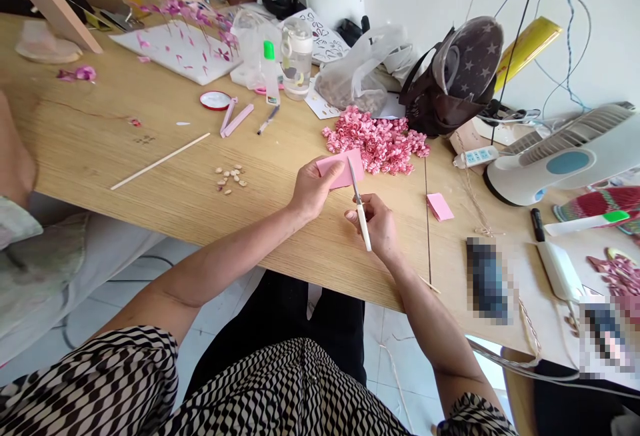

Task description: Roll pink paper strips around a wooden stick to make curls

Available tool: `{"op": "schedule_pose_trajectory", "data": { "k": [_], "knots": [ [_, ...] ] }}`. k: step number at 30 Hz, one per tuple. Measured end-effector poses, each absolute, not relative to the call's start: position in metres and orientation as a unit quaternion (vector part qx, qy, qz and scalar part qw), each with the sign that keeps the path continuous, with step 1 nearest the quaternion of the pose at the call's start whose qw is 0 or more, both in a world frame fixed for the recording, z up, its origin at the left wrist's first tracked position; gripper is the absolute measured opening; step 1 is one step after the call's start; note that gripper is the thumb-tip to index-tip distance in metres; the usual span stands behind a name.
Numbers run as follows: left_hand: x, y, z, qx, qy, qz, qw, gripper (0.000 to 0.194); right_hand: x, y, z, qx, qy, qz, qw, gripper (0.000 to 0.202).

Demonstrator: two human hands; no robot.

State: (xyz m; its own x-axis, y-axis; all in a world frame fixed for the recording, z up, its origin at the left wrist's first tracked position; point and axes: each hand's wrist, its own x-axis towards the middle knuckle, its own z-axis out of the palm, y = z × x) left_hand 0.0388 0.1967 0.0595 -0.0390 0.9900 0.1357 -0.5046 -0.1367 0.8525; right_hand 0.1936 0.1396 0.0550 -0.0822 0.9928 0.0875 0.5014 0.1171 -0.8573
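Pinched between the thumb and fingers of my left hand (311,189) is a piece of pink paper (341,168), raised over the table. My right hand (379,223) grips a pair of scissors (363,223) with white handles, and their metal blades lie against the paper's right part. Whether the blades are apart I cannot tell. Just behind the paper spreads a heap of small curled pink pieces (375,139). Another pink paper piece (440,207) rests on the table to the right of my right hand.
Left of my hands lie small pale pieces (231,177) and a thin stick (160,161). Farther back stand a glue bottle (271,76) and a clear cup (297,63). A white fan (555,156) occupies the right side. Another person's arm (15,149) shows at far left.
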Motion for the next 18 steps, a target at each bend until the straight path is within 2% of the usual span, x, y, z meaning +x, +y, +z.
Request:
{"op": "schedule_pose_trajectory", "data": {
  "k": [18],
  "knots": [
    [0.0386,0.1974,0.0593,0.389,0.315,0.644,0.578,0.043,0.1943,0.1398,0.0542,-0.576,-0.660,0.327,0.354,0.047]
  ]
}}
